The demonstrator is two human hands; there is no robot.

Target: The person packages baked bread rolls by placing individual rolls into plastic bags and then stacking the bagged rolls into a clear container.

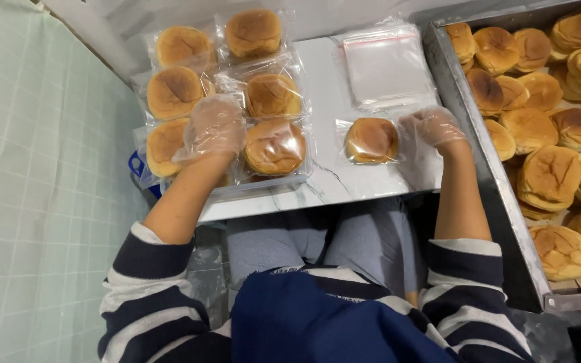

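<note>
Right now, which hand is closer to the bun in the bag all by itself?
The right hand: it touches the edge of the single bagged bun. The left hand is farther away, resting on the packed buns.

Six clear bagged buns [226,101] left, one [371,140] centre, empty bags [387,65] behind.

There is only one view, from a camera worn on the person's head. It looks almost straight down over the lap and striped sleeves onto a small marble-patterned table [371,185], close enough that both forearms fill the middle of the frame. The person's body sits at the bottom edge, so the far side of the table is at the top. A tiled floor [35,202] runs down the left, and a metal tray [469,128] cuts the right edge.
</note>
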